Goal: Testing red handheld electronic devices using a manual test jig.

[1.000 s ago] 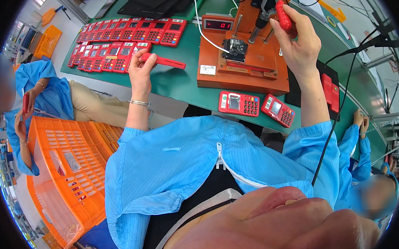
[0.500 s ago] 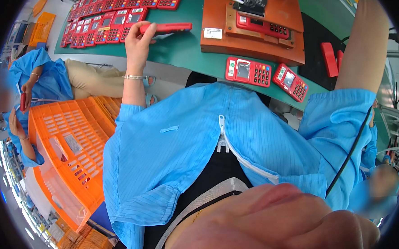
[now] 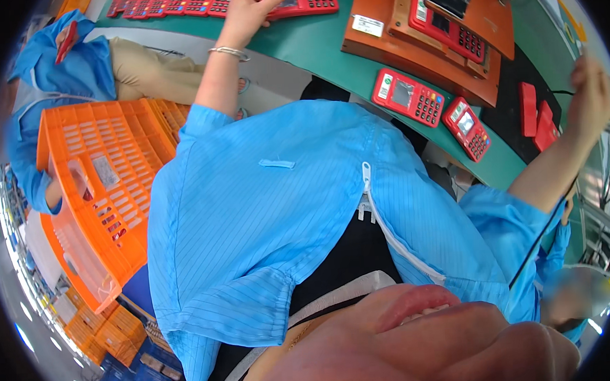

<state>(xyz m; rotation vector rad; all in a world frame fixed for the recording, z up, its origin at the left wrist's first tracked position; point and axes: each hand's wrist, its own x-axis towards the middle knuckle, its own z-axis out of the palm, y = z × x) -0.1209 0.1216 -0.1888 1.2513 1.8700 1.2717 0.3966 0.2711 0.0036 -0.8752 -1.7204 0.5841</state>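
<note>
My left hand point(image 3: 249, 15) is closed round one end of a red card payment terminal point(image 3: 302, 0), its keypad facing up, at the table's far edge of view. Off to the right my right hand point(image 3: 593, 92) is smeared by motion, so its fingers cannot be read. Between the hands, another red terminal sits in the orange-brown fixture point(image 3: 380, 47), under a black device. Two more terminals lie in front of the fixture: a larger-looking one point(image 3: 408, 97) and a tilted one point(image 3: 466, 128) to its right.
Rows of red terminals point(image 3: 164, 5) line the far left of the green table point(image 3: 311, 52). Red plain pieces point(image 3: 528, 108) lie on a black mat at the right. An orange crate point(image 3: 105, 194) stands at my left, beside a person in blue point(image 3: 63, 58). A black cable hangs by my right arm.
My right arm has come down from the top of view to the right side. My left hand's terminal has turned from edge-on to keypad up. The whole view has shifted.
</note>
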